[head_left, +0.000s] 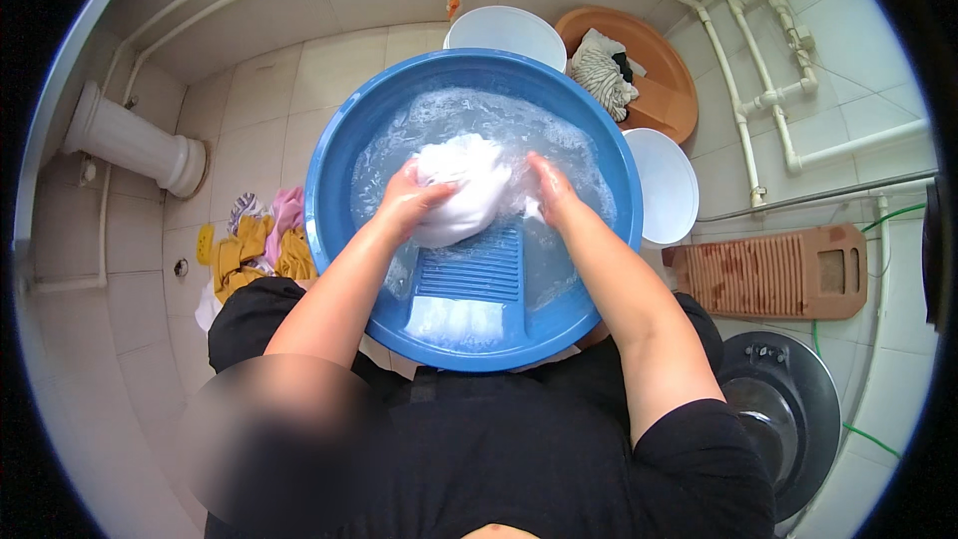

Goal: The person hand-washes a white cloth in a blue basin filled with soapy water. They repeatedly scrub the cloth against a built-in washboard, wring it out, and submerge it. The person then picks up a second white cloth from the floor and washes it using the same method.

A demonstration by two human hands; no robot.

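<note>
A bunched white cloth (461, 190), wet and soapy, rests in a round blue basin (321, 240) of sudsy water, just above the basin's built-in ridged washboard (469, 274). My left hand (411, 200) grips the cloth's left side, thumb on top and the other fingers partly hidden behind it. To the right of the cloth, my right hand (551, 190) is at the water with its fingers stretched out. A small white patch shows by its palm; whether that is cloth or foam I cannot tell.
Two white buckets (664, 185) and a brown basin (664, 60) with a striped cloth (602, 75) stand beyond the blue one. A brown washboard (768, 274) and a dark basin (783, 404) lie at right. Coloured clothes (244, 250) are heaped at left, near a white pedestal (135, 145).
</note>
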